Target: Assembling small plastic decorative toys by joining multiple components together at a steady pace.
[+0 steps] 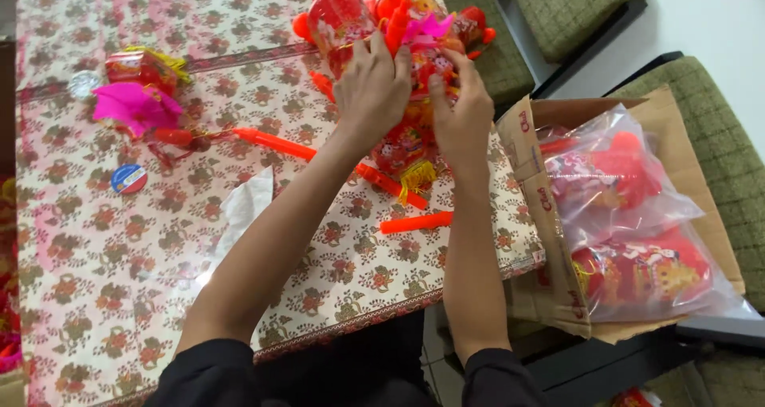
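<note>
Status: lantern assembly, part complete.
I close my left hand (370, 84) and right hand (460, 112) around 1 red lantern (406, 140) above the table (96, 247); 1 finished lantern (143, 68) lies left, bagged lanterns (629, 239) wait.

An open brown cardboard box (558, 239) at right holds clear plastic bags (629, 216).

Both arms stretch up from the bottom of the frame in short black sleeves, forearms bare. Left hand (371, 88) and right hand (460, 114) sit side by side upper centre, fingers curled, backs facing the camera.
</note>
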